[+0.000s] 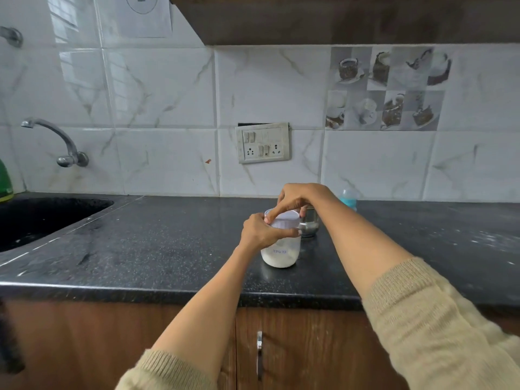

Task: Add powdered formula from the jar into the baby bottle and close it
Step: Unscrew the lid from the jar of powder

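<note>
Frame ctr: jar [280, 250] w/ white powder stands on dark surface [168, 249], left hand [260, 232] gripping its upper wall to steady it, right hand [295, 199] pinching lid [284, 219], likely unscrewing; baby bottle [348, 199] well apart, rear right.

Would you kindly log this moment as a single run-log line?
left hand: grips jar | right hand: on jar lid | baby bottle: behind, untouched | steel cup: beside jar
</note>
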{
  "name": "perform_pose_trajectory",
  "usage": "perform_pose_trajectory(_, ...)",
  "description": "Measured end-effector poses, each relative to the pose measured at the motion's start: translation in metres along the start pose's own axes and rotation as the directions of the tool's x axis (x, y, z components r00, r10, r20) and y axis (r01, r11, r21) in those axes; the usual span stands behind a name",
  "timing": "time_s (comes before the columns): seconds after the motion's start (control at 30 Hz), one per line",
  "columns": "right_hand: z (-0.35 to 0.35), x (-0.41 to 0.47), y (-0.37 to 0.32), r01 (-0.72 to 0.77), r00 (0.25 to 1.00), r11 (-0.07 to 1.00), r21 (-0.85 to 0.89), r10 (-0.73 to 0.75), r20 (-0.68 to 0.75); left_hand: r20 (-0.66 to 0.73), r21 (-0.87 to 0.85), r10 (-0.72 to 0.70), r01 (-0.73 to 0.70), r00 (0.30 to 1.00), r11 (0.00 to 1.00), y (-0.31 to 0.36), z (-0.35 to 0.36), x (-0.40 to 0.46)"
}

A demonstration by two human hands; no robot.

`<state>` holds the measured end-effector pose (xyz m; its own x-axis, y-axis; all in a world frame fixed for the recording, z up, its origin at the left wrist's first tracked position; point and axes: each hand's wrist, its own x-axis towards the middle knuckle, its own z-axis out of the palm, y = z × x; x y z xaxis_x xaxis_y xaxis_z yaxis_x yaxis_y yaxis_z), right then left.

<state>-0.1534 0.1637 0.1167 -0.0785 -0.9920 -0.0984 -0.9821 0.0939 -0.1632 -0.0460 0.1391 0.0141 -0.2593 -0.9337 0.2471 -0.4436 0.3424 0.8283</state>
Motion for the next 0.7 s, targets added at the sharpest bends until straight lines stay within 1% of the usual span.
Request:
perform_pose_trajectory(0.1, -0.002, -0.005, -0.006, -0.006, 1.0, 0.999, -0.039, 0.005, -0.013, -0.009, -0.004, 0.025, -0.025, 1.0, 1.0, 0.001, 0.002, -0.004)
perform_pose_trajectory(0.17, -0.005, -0.005, -0.013, 0.01, 1.0, 0.998, -0.069, -0.009, 0.008, 0.002, -0.021, 0.022, -0.022, 1.0, 1.0, 0.001, 0.0, -0.005)
perform_pose_trajectory(0.33, -0.011, -0.006, -0.027, 0.023, 0.983, 0.988, -0.154, 0.006, 0.182, -0.016, -0.045, 0.002, -0.002, 1.0, 0.999, -0.003, -0.001, -0.004)
perform_pose_trajectory(0.37, -0.013, -0.007, -0.029, 0.023, 0.981, 0.984, -0.177, 0.012, 0.195, -0.02, -0.04, 0.001, -0.002, 1.0, 0.999, -0.004, 0.0, -0.004)
perform_pose_trajectory(0.4, -0.014, -0.007, -0.031, 0.011, 0.982, 0.983, -0.185, 0.025, 0.188, -0.025, -0.032, 0.007, -0.007, 1.0, 0.999, -0.004, 0.0, -0.003)
perform_pose_trajectory(0.47, -0.018, -0.009, -0.031, -0.075, 0.985, 0.983, -0.165, 0.099, 0.141, -0.038, -0.045, 0.008, -0.01, 0.999, 0.999, -0.004, 0.0, -0.004)
perform_pose_trajectory(0.6, -0.018, -0.009, -0.029, -0.198, 0.958, 0.955, -0.22, 0.237, 0.164, -0.037, -0.033, 0.003, -0.005, 0.999, 0.999, -0.002, 0.0, -0.004)
perform_pose_trajectory(0.67, -0.016, -0.011, -0.032, -0.188, 0.955, 0.956, -0.224, 0.231, 0.185, -0.009, -0.024, -0.008, 0.008, 1.0, 1.0, -0.001, -0.001, -0.004)
perform_pose_trajectory(0.7, -0.017, -0.012, -0.034, -0.157, 0.962, 0.962, -0.225, 0.201, 0.188, -0.002, -0.028, -0.01, 0.01, 1.0, 1.0, 0.0, -0.001, -0.004)
